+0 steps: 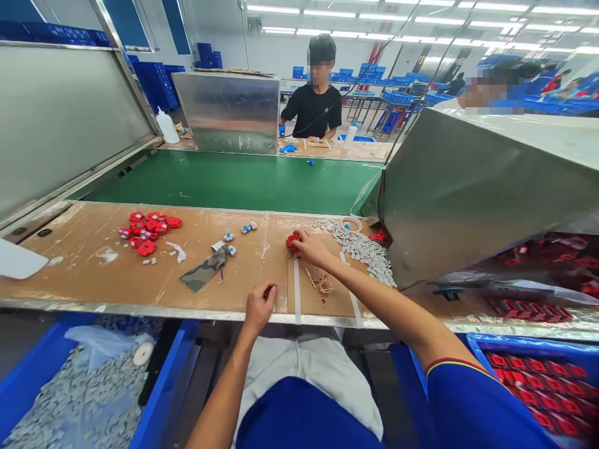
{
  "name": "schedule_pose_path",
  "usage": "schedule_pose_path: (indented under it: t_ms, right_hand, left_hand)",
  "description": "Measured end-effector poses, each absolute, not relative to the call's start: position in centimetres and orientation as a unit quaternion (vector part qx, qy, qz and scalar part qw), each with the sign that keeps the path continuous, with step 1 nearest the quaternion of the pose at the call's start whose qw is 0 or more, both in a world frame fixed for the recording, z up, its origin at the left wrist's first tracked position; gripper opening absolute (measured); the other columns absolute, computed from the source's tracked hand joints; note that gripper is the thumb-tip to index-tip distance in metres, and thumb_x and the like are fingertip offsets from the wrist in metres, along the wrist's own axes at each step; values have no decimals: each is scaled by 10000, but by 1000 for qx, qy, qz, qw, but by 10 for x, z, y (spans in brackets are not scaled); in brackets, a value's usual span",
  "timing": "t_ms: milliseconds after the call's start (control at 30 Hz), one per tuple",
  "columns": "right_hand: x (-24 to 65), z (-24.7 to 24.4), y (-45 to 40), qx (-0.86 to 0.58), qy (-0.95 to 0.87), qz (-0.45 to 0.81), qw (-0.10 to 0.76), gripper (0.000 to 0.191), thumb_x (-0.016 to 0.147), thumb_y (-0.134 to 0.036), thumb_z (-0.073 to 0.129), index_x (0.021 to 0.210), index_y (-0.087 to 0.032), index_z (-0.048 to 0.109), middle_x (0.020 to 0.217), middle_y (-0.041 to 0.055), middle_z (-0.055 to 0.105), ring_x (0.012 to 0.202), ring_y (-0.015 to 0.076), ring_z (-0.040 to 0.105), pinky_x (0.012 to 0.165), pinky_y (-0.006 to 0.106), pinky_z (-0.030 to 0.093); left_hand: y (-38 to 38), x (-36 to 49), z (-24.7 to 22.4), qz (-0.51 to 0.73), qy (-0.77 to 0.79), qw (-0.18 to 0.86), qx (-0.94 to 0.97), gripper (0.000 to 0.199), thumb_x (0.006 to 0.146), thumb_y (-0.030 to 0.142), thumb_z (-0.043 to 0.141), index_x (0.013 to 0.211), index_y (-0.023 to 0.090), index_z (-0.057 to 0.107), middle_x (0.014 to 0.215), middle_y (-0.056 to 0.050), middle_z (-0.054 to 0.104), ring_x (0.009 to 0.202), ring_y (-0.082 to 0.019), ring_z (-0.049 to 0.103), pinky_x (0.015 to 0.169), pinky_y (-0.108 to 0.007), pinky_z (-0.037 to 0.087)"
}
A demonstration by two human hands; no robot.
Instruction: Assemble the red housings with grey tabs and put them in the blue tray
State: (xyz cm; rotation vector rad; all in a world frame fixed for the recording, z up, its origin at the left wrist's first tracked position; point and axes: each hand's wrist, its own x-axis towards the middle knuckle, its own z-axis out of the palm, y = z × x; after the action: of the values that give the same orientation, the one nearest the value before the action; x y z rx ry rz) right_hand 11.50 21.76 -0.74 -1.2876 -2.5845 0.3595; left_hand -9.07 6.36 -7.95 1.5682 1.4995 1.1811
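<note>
My right hand (309,247) reaches forward over the bench, its fingers closed round a red part (292,244). My left hand (260,307) rests near the front edge of the brown worktop (243,274), fingers curled together; whether something small is between them is hidden. To the right of my right hand spreads a heap of small grey pieces (365,249). Several red parts (146,231) lie piled at the left. Small white-and-blue pieces (228,237) and a camouflage cloth (202,272) sit between that pile and my hands.
Behind the worktop runs a green belt (224,181). A metal box (472,199) stands at the right. Blue bins hold grey pieces (84,393) at lower left and red parts (538,380) at lower right. A person (319,103) works across the belt; another is at the right.
</note>
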Motion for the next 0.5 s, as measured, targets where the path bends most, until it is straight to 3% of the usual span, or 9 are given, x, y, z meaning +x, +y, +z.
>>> schedule_pose_path:
  t_ms: [100,200,233,300,400,500]
  right_hand:
    - [123,10,201,-430,-866,181,178,308,939,-122,604,1237,-151,674,1249,158,647,1165,275,601,1028,464,481]
    - [137,26,153,-384,-855,276,212,323,1023,-259,556,1320,-137,593,1019,88,727,899,196,694,844,364,563]
    - [143,29,131,-359,-846,327,221,341,1045,-304,534,1342,-138,559,979,69,735,849,172,704,801,331,570]
    - [153,31,86,-286,-743,554,244,397,1002,-383,644,1313,-157,547,1021,79,739,880,173,716,800,323,572]
    - [165,25,38,-279,-593,715,245,442,888,-455,803,1159,-193,572,1002,47,727,872,149,699,780,281,545]
    - [171,12,20,-298,-500,765,275,504,809,-524,862,1040,-201,550,858,-4,696,726,118,644,691,245,498]
  left_hand:
    - [55,-89,-79,473,566,342,582,304,952,383,533,966,146,722,787,-61,739,693,-167,666,665,-261,536]
    - [34,-82,-72,501,524,370,581,387,952,395,588,1247,157,663,1041,-103,757,816,-169,699,754,-284,577]
    - [25,-78,-68,508,498,386,588,470,947,390,628,1369,185,605,1147,-112,740,855,-167,702,790,-296,584]
    - [6,-71,-55,504,436,410,623,595,941,377,692,1499,260,521,1273,-113,702,942,-177,705,870,-325,587]
    - [-11,-61,-31,445,361,403,713,490,947,383,718,1422,301,632,1247,-104,709,1095,-231,690,979,-366,562]
    - [-11,-51,-13,407,327,384,762,429,946,412,717,1356,286,692,1118,-90,708,1016,-222,694,914,-329,573]
